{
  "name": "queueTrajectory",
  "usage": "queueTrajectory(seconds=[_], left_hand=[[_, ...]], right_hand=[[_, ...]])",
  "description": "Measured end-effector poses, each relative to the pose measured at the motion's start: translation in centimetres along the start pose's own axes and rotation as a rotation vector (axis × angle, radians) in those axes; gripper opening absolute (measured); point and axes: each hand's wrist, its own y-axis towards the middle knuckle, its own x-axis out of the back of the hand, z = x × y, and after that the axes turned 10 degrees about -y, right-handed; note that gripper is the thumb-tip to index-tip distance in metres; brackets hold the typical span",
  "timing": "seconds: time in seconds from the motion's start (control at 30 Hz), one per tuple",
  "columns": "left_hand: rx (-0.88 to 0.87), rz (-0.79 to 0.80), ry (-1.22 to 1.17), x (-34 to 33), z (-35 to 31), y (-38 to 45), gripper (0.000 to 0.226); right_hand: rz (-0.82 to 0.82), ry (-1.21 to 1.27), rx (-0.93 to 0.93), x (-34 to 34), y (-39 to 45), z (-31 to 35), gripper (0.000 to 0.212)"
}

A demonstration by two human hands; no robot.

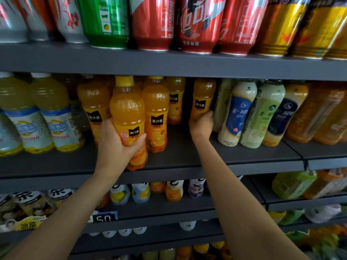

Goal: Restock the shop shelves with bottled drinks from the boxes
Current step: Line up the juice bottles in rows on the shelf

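Head view, left hand [114, 145] with fingers wrapped around an orange juice bottle [129, 117] at the front edge of the middle shelf [178, 158], right hand [201, 124] gripping a second orange bottle [203, 96] deeper on that shelf, beside milk tea bottles [238, 113], cans [154, 23] on the shelf above.

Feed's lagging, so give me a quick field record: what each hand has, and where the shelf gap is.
left hand: grips an orange juice bottle, at the middle shelf's front edge
right hand: holds a second orange juice bottle, further back on the shelf
middle shelf: bare patch between the two hands
right neighbours: milk tea bottles, beside the right hand
upper shelf: cola cans
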Motion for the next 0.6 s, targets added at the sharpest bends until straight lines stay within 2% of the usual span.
queueTrajectory(seconds=[0.13, 0.2, 0.33, 0.5, 0.6], left_hand=[[-0.001, 0.006, 0.006, 0.1, 0.1, 0.1, 0.07], [0.0, 0.001, 0.011, 0.2, 0.1, 0.0, 0.069], [-0.011, 0.005, 0.028, 0.2, 0.0, 0.1, 0.07], [-0.001, -0.006, 0.044, 0.2, -0.1, 0.1, 0.07], [0.014, 0.0, 0.042, 0.0, -0.4, -0.2, 0.069]], right_hand=[[-0.036, -0.049, 0.006, -0.4, -0.6, 0.2, 0.062], [-0.025, -0.063, 0.08, -0.7, -1.9, 0.3, 0.06], [0.137, -0.008, 0.228, -1.3, -3.0, 1.5, 0.052], [0.198, 0.026, 0.214, -1.3, -3.2, 2.4, 0.05], [0.259, 0.035, 0.163, -0.7, -3.6, 2.5, 0.061]])
